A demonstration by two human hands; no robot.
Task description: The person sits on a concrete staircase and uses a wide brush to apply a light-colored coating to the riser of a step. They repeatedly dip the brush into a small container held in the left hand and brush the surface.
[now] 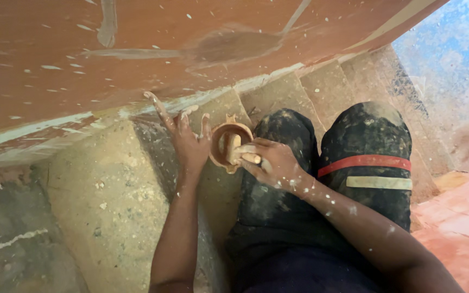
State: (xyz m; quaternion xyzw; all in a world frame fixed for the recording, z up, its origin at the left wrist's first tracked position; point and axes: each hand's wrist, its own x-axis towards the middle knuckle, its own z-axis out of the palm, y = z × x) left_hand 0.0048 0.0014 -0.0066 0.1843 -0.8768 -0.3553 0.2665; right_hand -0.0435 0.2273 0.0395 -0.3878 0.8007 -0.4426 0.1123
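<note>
My left hand (187,138) is spread open, fingers splayed, beside a small brown bowl (219,142) that sits on a tan stone step; its thumb side touches the bowl's rim. My right hand (270,161) grips a pale wooden-handled tool (233,150) whose end dips into the bowl. Both arms are spattered with white flecks. What the bowl holds is hidden by the tool.
A reddish-brown painted wall (191,49) with pale streaks and white specks rises just past the steps. My knees in dark, stained trousers (365,146), one with a red and a cream band, rest to the right. Tan stone steps (109,201) run left; an orange floor (457,217) lies lower right.
</note>
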